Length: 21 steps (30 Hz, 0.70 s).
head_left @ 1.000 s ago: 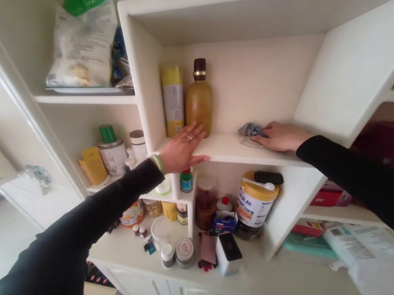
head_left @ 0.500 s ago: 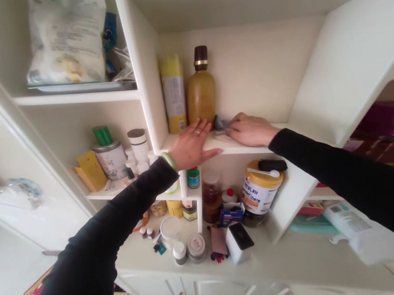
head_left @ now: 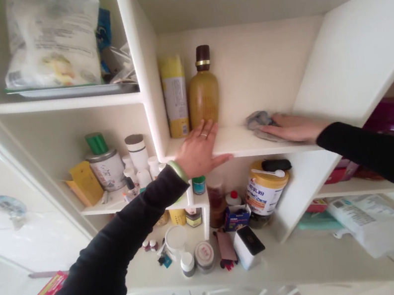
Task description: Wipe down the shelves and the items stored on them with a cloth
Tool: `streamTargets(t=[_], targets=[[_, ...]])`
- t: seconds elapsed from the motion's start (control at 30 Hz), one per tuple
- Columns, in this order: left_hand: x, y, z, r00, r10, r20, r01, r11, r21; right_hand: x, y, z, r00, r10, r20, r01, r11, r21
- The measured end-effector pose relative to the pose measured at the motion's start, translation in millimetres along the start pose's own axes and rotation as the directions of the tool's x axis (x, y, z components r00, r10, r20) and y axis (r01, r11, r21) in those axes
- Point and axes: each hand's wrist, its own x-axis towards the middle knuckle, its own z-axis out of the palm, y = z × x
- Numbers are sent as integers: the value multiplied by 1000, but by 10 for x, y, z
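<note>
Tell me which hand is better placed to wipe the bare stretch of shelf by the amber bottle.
Right, probably. The right hand lies flat on the grey cloth, on the shelf. The left hand only braces on its edge before the amber bottle, holding nothing.

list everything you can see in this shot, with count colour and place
cloth: 1, grey, on the white shelf under the right hand
amber bottle: 1, dark cap, back of that shelf by the left fingertips
yellow carton: 1, left of the bottle
bag: 1, white, upper left shelf
tin: 1, white with green top, middle left shelf
yellow box: 1, left of the tin
canister: 1, white with yellow lid, below the shelf
small jars: 2, pale, on the counter
left hand: flat on the shelf edge, green bangle, ring
right hand: flat on the cloth
</note>
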Motion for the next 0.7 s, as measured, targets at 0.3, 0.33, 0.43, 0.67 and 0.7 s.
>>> streamTargets(t=[0.3,0.33,0.43,0.67,0.7], targets=[[-2,28,-3,1000,-17,-14,16,999,-27,-111,-852,139,968,-249,21,249,968,13],[-5,16,10,1000,-8,-28,8,999,-33,-181,-904,150,954,-300,5,299,953,52],[-8,-26,43,998,18,-65,-21,999,-42,-410,-914,151,909,-416,-10,409,887,213],[-24,-2,6,1000,-25,-13,25,1000,1,-612,-143,-188,946,-292,138,244,926,287],[-26,8,0,999,-32,-13,32,999,5,-577,-26,-248,962,-236,138,197,948,249]])
